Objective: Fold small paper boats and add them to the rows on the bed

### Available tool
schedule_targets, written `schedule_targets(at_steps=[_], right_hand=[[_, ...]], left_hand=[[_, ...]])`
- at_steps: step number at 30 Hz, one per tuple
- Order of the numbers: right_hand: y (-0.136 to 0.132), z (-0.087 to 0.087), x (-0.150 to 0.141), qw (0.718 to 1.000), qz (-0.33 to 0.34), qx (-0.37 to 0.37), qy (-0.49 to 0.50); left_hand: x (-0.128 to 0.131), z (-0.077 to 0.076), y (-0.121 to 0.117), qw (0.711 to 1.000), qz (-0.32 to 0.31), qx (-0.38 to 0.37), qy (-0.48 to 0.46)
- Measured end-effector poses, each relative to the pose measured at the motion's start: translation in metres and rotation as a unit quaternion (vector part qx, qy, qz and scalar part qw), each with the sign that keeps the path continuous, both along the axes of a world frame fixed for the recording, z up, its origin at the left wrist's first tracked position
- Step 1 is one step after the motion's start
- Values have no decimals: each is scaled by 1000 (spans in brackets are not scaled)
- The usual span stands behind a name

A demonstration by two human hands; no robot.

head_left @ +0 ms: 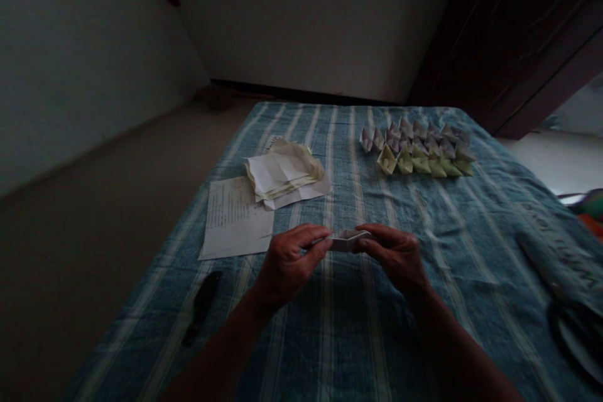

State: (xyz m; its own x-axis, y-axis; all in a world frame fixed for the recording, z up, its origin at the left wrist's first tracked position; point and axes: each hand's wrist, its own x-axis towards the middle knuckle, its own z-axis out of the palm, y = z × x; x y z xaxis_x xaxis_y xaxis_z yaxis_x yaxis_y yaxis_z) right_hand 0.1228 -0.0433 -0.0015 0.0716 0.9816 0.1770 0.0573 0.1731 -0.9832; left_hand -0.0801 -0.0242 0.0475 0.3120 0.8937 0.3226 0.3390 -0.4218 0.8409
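A small piece of folded paper (346, 242) is held level between my two hands above the striped cloth. My left hand (294, 257) pinches its left end between thumb and fingers. At the opposite end, my right hand (393, 254) grips it the same way. The paper's upper edge is spread into a shallow opening, and both ends are partly covered by my fingers. Farther back on the right stand several folded paper boats (421, 144) in rows, whitish ones behind and yellow-green ones in front.
A stack of creased paper sheets (282, 169) lies at the back left, partly over a printed sheet (235, 220). Near the left edge rests a dark, slim object (203, 304). Black-handled scissors (560, 301) lie at the right. Blue striped cloth (343, 326) covers the table.
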Motion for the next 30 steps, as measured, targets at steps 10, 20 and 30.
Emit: schedule_targets(at_steps=[10,20,30], right_hand=[[3,-7,8,998,66,1,-13],[3,-2,-1,996,12,-71,-57],[4,3,-1,982,29,-89,-165]], left_hand=[[2,-6,9,909,105,-381,-128],[2,-13,13,905,64,-405,-116],[6,-15,12,925,85,-363,-66]])
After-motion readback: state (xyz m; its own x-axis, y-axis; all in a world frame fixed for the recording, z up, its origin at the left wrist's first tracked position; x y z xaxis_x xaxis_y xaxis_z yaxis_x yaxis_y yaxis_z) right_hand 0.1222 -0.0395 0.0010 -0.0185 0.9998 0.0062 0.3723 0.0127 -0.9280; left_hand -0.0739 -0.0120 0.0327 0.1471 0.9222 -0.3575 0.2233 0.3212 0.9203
